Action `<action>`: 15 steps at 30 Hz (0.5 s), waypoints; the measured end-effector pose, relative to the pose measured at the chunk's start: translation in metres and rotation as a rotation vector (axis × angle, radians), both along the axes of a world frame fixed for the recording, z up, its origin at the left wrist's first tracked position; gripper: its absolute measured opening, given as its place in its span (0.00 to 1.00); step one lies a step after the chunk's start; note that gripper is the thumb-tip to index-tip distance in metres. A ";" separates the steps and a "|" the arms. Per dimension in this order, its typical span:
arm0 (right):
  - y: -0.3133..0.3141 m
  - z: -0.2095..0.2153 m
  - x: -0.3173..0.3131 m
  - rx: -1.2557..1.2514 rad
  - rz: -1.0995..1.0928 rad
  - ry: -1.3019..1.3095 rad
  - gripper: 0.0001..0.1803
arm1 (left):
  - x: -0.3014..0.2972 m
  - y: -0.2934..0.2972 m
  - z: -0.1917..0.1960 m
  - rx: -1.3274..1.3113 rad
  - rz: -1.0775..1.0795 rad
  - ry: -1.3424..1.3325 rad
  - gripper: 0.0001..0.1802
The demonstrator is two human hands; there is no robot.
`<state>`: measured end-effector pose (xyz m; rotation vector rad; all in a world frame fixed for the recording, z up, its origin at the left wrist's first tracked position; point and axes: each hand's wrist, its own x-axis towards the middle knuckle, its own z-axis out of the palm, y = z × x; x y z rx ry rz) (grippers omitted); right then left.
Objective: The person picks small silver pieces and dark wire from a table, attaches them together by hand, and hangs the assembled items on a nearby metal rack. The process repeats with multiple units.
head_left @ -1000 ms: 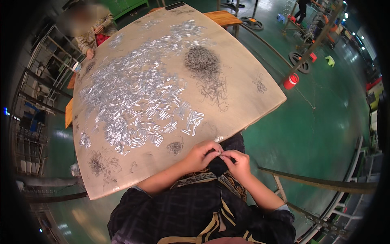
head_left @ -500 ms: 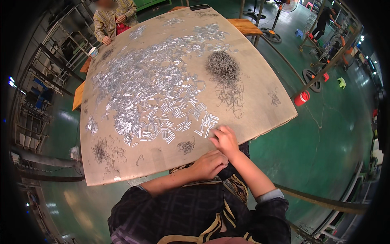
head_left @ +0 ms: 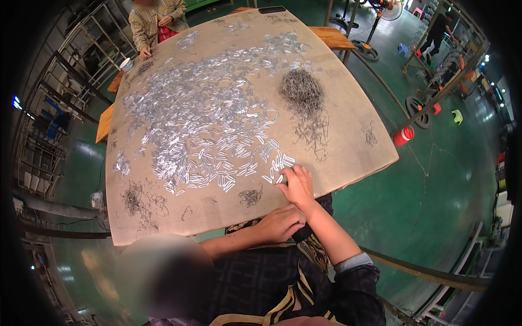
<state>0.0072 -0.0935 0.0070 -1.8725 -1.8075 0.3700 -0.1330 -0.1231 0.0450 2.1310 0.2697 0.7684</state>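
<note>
My right hand (head_left: 298,186) reaches over the near edge of the table, thumb and forefinger apart. Its fingertips are beside a small group of shiny, narrow metal pieces (head_left: 281,161). Just below it, at the table edge, my left hand (head_left: 281,224) is closed with its fingers curled; whatever is inside is hidden. A wide spread of similar silvery pieces (head_left: 190,119) covers the middle of the brown-topped table (head_left: 348,130). Right of that spread sits a heap of dark, thin bent wire pieces (head_left: 302,91), trailing loose ones toward me.
Small tangles of dark wire lie near the front edge (head_left: 250,196) and at the left corner (head_left: 132,198). Across the table stands another person (head_left: 155,24), beside a white cup (head_left: 126,65). A red container (head_left: 403,136) is off the right edge. A blurred patch covers the lower left.
My right hand has moved slightly forward and left toward the metal pieces, and its thumb has spread from the fingers. My left hand stays closed at the table edge.
</note>
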 end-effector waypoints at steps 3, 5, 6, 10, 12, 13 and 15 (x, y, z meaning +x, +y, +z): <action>0.003 0.001 0.000 -0.011 -0.008 0.026 0.19 | 0.000 0.000 0.000 -0.012 -0.004 0.010 0.10; 0.004 -0.002 0.004 -0.015 -0.001 0.111 0.16 | 0.000 0.000 0.000 -0.027 0.003 0.009 0.09; 0.003 -0.001 0.006 -0.071 -0.015 0.274 0.14 | 0.000 -0.001 -0.001 -0.036 0.012 0.005 0.09; -0.018 0.025 0.025 -0.209 -0.016 0.684 0.09 | -0.001 -0.003 -0.003 -0.084 0.048 0.027 0.08; -0.035 0.044 0.037 -0.142 0.081 0.696 0.14 | -0.003 -0.002 -0.004 -0.080 0.061 0.057 0.09; -0.044 0.050 0.042 -0.140 0.060 0.740 0.15 | -0.002 -0.001 -0.004 -0.076 0.059 0.073 0.09; -0.063 0.062 0.050 -0.137 0.019 0.826 0.18 | 0.000 -0.001 -0.004 -0.069 0.062 0.075 0.09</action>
